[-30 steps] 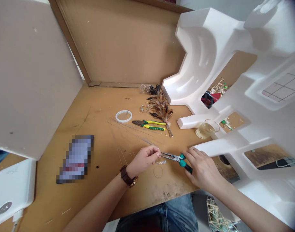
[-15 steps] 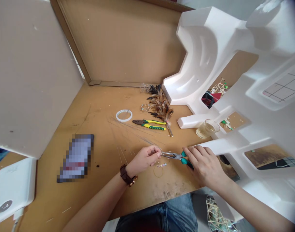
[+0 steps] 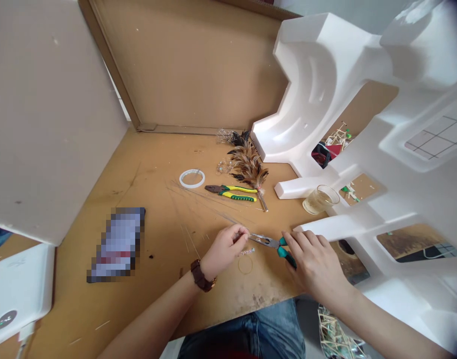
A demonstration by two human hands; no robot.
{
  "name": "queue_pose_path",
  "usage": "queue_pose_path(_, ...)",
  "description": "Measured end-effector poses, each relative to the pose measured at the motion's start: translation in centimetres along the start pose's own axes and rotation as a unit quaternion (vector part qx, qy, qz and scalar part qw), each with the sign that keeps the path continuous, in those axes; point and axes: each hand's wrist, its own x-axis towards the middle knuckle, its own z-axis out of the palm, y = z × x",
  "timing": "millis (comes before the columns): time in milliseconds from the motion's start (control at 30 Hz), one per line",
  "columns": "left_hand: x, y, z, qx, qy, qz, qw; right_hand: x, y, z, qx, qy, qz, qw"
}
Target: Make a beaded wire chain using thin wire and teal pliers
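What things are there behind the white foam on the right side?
Through openings in the foam, pale sticks with green bits and something red and black show. Whatever lies behind its solid parts is covered.

Needle-nose pliers: showing you silver-grey metal, teal-and-black handles
Beads: glinting pale and clear before you
Thin ring: showing golden yellow
Combination pliers: showing you a rusty brown head, yellow-and-green handles
Feathers: mixing brown and black
Tape roll: showing white
Your watch strap: showing dark brown
Your jeans: fading between blues
Foam piece: gleaming white
Power bank: showing white, with a grey oval
Tabletop: showing orange-brown, dark smudges speckling its near edge
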Motion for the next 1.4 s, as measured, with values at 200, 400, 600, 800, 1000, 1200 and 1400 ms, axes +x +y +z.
queue_pose_path(200, -0.2, 0.0, 0.4, 0.052, 0.067, 0.04, 0.996, -0.2, -1.5, -1.2, -0.055, -0.009, -0.007, 0.998)
queue_pose_path(400, 0.0, -0.1, 0.2, 0.015, 0.041, 0.014, 0.999, 0.0, -0.5, -1.7, -0.068, -0.006, -0.041, 0.997)
queue_pose_path(600, 0.3, 0.2, 0.0, -0.05, 0.014, -0.016, 0.999, -0.1, 0.5, -1.3, -0.042, 0.008, -0.044, 0.998)
queue_pose_path(800, 0.5, 0.7, -1.2, -0.176, -0.064, -0.051, 0.981, -1.2, 2.7, -1.8, 0.071, 0.083, -0.05, 0.993)
queue_pose_path(1000, 0.1, 0.7, -1.7, -0.312, -0.196, -0.096, 0.925, -0.4, 4.4, -3.0, 0.051, 0.078, -0.073, 0.993)
queue_pose_path(1200, 0.2, 0.6, -1.4, -0.276, -0.19, -0.09, 0.938, 0.5, 3.4, -3.9, 0.037, 0.048, -0.107, 0.992)
queue_pose_path(1400, 0.3, 0.3, -1.3, -0.232, -0.175, -0.069, 0.954, 1.4, 1.9, -4.8, 0.003, 0.012, -0.117, 0.993)
